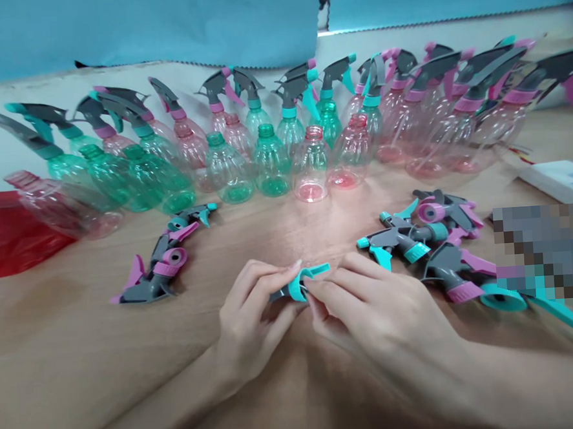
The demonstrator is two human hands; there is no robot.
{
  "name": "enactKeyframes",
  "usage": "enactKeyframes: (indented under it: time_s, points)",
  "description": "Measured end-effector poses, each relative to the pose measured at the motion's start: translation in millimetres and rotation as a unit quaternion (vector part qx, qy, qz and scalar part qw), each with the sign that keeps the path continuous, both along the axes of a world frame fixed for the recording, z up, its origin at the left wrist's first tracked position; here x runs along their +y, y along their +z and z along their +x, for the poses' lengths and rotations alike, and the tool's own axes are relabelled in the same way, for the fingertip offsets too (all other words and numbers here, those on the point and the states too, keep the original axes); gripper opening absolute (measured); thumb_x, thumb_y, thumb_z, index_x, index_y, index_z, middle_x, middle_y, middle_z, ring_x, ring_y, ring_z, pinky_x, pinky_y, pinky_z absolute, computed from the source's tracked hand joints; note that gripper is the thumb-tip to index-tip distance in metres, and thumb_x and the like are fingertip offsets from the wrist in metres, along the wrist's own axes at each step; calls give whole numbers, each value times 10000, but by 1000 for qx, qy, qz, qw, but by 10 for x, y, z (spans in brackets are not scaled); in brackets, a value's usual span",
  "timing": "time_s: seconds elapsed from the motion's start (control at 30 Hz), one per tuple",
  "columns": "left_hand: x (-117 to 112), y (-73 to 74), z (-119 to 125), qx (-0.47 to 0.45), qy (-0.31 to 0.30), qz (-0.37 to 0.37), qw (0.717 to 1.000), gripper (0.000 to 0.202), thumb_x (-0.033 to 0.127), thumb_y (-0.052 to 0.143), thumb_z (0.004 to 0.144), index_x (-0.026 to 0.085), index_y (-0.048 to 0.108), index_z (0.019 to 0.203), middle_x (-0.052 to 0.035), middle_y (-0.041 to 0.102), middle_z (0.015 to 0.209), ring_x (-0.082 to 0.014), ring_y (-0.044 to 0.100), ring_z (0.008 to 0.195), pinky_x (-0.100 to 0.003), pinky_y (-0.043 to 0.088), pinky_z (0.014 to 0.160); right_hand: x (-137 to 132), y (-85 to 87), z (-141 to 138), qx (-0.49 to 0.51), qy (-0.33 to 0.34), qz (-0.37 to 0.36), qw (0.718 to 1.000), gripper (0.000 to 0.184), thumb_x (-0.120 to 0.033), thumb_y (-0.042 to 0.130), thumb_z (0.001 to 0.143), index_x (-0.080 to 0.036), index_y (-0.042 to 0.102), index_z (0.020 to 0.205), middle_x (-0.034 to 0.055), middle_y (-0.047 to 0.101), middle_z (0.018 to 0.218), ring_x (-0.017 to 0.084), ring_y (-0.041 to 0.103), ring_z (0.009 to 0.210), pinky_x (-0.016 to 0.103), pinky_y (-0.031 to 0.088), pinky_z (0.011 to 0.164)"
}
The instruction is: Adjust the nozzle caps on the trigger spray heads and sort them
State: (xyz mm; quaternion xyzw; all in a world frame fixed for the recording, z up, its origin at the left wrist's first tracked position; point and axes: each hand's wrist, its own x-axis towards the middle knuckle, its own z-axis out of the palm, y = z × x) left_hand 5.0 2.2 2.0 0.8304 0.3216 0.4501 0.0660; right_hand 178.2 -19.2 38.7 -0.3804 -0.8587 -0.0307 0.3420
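- Turquoise-and-grey plastic spray head (295,291): my left grip (247,317) clasps it, probably steadying.
- My right grip (376,299) pinches at its round turquoise collar (298,281), turned toward those fingers.

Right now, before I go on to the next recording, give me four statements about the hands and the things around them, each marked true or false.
1. The left hand holds a teal-collared spray head, with the fingertips of the right hand at its collar. True.
2. Every bottle carries a spray head. False: a pink bottle in the front row has none.
3. Loose spray heads lie on both sides of the hands. True.
4. Red plastic lies at the picture's right edge. False: left edge.
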Motion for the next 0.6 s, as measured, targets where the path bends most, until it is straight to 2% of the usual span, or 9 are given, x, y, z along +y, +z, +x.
enactKeyframes:
  time_s: [0.13, 0.23, 0.3, 0.37, 0.47, 0.6]
  points:
    - [-7, 3, -4, 15, 25, 21, 999, 258, 152, 633, 842, 153, 578, 1094, -48, 606, 877, -169, 564, 777, -320, 472, 668, 34, 24, 23, -20, -4, 22, 1000, 280, -26, 467, 836, -80, 659, 639, 72, 599, 579, 199, 548, 624, 330, 462, 590]
    - [-26, -10, -6, 10, 30, 25, 999, 311, 226, 703, 800, 170, 583, 1081, -33, 607, 834, -172, 563, 740, -338, 454, 677, 120, 134, 118, -30, -37, 10, 999, 238, -78, 504, 841, -83, 673, 673, 55, 592, 568, 172, 525, 575, 301, 423, 533]
    - [-30, -24, -9, -7, 23, 1, 1000, 353, 237, 738, 766, 188, 589, 1083, -27, 617, 833, -178, 575, 747, -346, 451, 697, 184, 235, 203, 16, -29, -67, 997, 233, -136, 564, 824, -131, 662, 613, 5, 554, 509, 123, 480, 497, 258, 376, 471]
    - [-23, -35, -15, -31, 13, -38, 999, 350, 219, 740, 762, 208, 594, 1080, -28, 644, 863, -186, 594, 779, -351, 458, 717, 236, 323, 278, 68, -6, -187, 980, 203, -209, 595, 820, -166, 685, 643, -20, 583, 530, 90, 475, 467, 217, 340, 417]
    - [0, -42, -28, -63, -5, -87, 994, 324, 209, 729, 772, 219, 596, 1067, -37, 676, 914, -191, 614, 818, -350, 474, 730, 289, 376, 326, 81, 53, -329, 939, 132, -222, 606, 803, -204, 716, 732, -40, 617, 573, 86, 498, 498, 198, 324, 406]
    - [12, -50, -43, -80, -48, -104, 990, 317, 207, 721, 781, 201, 597, 1072, -55, 684, 920, -188, 619, 824, -336, 487, 730, 336, 338, 289, 85, 103, -458, 879, 120, -199, 606, 798, -204, 720, 757, -43, 628, 613, 80, 506, 539, 189, 354, 450]
